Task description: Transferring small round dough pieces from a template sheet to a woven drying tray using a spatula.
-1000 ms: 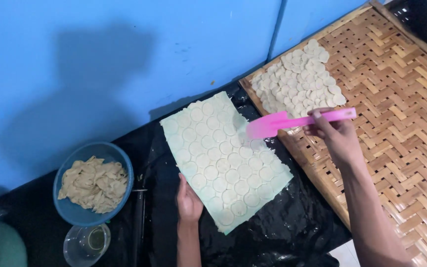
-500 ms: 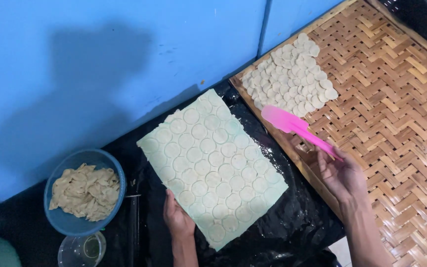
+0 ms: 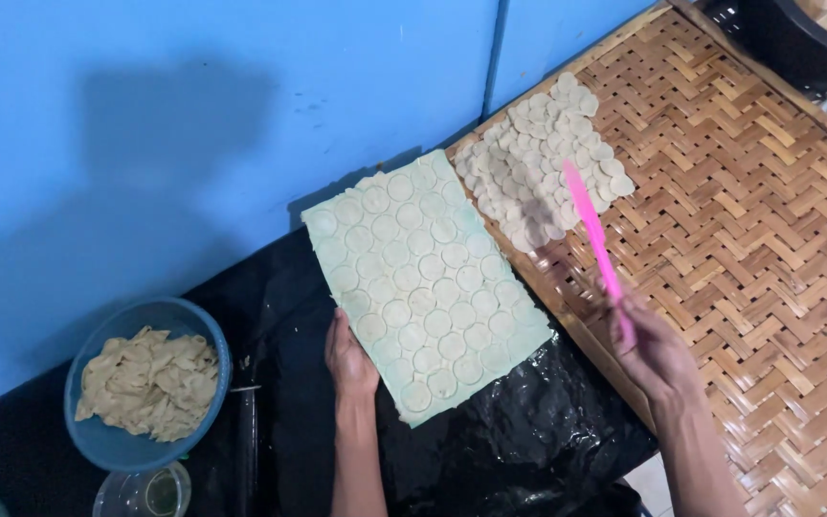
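Observation:
A pale green rectangular sheet of dough (image 3: 423,282), scored all over with round cut-outs, lies on black plastic (image 3: 519,450). My left hand (image 3: 349,359) rests against its near left edge, fingers touching the sheet. My right hand (image 3: 658,354) grips the handle of a pink plastic spatula (image 3: 593,241), whose blade points away over a pile of cut dough rounds (image 3: 543,172) on a woven bamboo tray (image 3: 748,239). The spatula blade hovers beside the rounds.
A blue bowl (image 3: 98,440) holding dough scraps (image 3: 150,383) stands at the left. A clear glass jar (image 3: 145,493) sits below it. A blue wall (image 3: 193,124) backs the work area. A dark container (image 3: 796,48) sits at the top right.
My right hand has drawn back toward me and turned the spatula from lying crosswise to pointing away. The view has shifted, so the sheet and the bowl appear further right.

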